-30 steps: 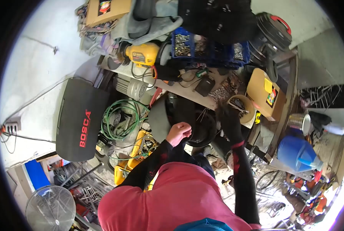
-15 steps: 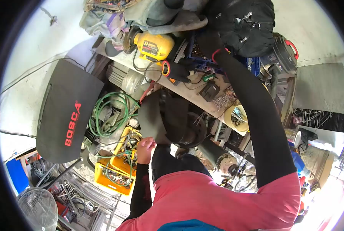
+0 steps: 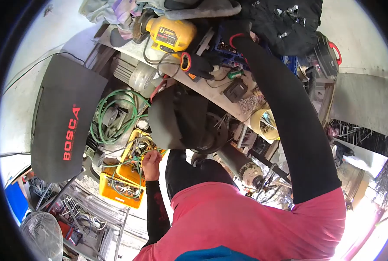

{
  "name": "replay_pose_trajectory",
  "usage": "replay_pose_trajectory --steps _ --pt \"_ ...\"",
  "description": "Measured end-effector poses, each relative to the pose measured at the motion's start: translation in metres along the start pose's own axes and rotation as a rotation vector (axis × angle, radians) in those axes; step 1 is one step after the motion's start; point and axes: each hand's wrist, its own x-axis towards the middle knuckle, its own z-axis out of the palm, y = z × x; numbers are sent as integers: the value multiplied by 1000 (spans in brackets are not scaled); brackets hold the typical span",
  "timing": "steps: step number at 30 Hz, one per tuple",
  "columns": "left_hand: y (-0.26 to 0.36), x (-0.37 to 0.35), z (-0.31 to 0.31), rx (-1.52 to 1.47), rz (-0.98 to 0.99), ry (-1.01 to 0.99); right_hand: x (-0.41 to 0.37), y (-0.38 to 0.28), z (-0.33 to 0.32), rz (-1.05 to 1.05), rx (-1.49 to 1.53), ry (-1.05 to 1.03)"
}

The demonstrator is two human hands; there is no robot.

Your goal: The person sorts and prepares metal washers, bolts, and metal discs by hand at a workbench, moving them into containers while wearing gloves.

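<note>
My left hand point(image 3: 151, 164) is bare, its fingers loosely curled and holding nothing I can see. It is over the edge of a yellow bin point(image 3: 135, 170) full of tools and cables, just left of a large dark grey curved shell point(image 3: 164, 122). My right hand point(image 3: 238, 29), in a dark glove with a red cuff, reaches into a blue crate point(image 3: 233, 58) of small metal parts at the back of the bench. Its fingers are hidden there. Left of the crate, a dark glove point(image 3: 200, 65) with an orange-red cuff lies on the bench.
On the bench point(image 3: 208, 93) stand a yellow bench grinder point(image 3: 173, 34), a black battery charger point(image 3: 235, 92) and a tub of small parts point(image 3: 264, 124). A black backpack point(image 3: 285, 26) is behind. Coiled green hose point(image 3: 99, 126), a BOSCA panel point(image 3: 66, 122) and a fan point(image 3: 42, 237) are leftward.
My left hand has moved left and slightly up, away from the grey shell's lower edge, toward the yellow bin. The view has shifted a little; my right hand stays in the blue crate.
</note>
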Motion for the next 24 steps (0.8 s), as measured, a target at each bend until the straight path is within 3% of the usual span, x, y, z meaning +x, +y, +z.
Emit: replay_pose_trajectory --steps 2,7,9,10,12,16,18,19,21,24 --pt "-2 5 2 4 -4 -6 1 -2 -8 -6 -89 -37" --pt "-3 2 2 36 15 -7 -1 10 5 -106 20 -21" --pt "-3 2 -5 47 22 -13 -3 15 12 -200 146 264" --pt "-3 1 -9 54 19 -15 -6 14 8 -193 145 260" --pt "-2 -1 -15 89 -17 62 -7 13 0 -145 57 36" --pt "-4 1 -20 83 -3 28 1 2 -18 -69 52 -28" --pt "-7 3 -20 103 -9 21 17 -7 -29 187 126 -452" --pt "-9 4 -21 117 -11 20 13 -6 -15 193 126 -456" --pt "-15 10 -19 139 2 5 2 -11 -1 166 39 154" --pt "-20 11 -20 190 -6 23 6 -7 -4 144 150 140"
